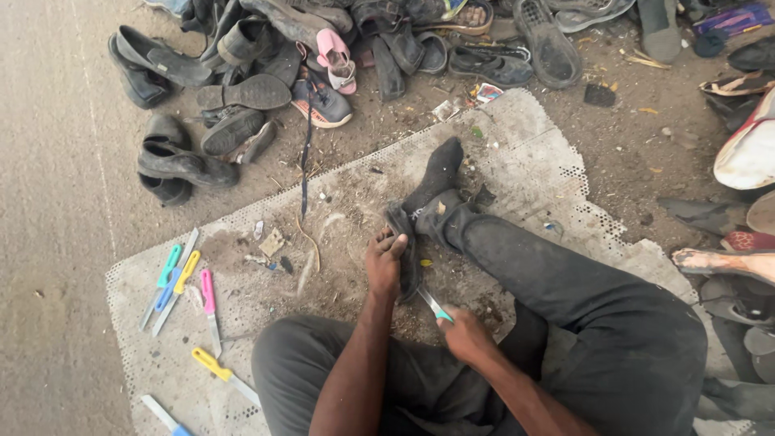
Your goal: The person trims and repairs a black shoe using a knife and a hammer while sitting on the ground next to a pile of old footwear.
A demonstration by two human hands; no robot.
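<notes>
My left hand [383, 262] grips a dark shoe sole [404, 246] that stands on edge on the perforated mat [525, 153], braced against my black-socked foot [436, 182]. My right hand [467, 333] is closed around a knife with a teal handle [436, 307], its blade pointing up at the lower end of the sole. Both arms reach forward between my legs in dark trousers.
Several coloured-handle knives [184, 278] lie on the mat at the left. A pile of worn shoes and sandals [266, 64] covers the ground at the top. More shoes and a person's bare foot [718, 262] are at the right edge.
</notes>
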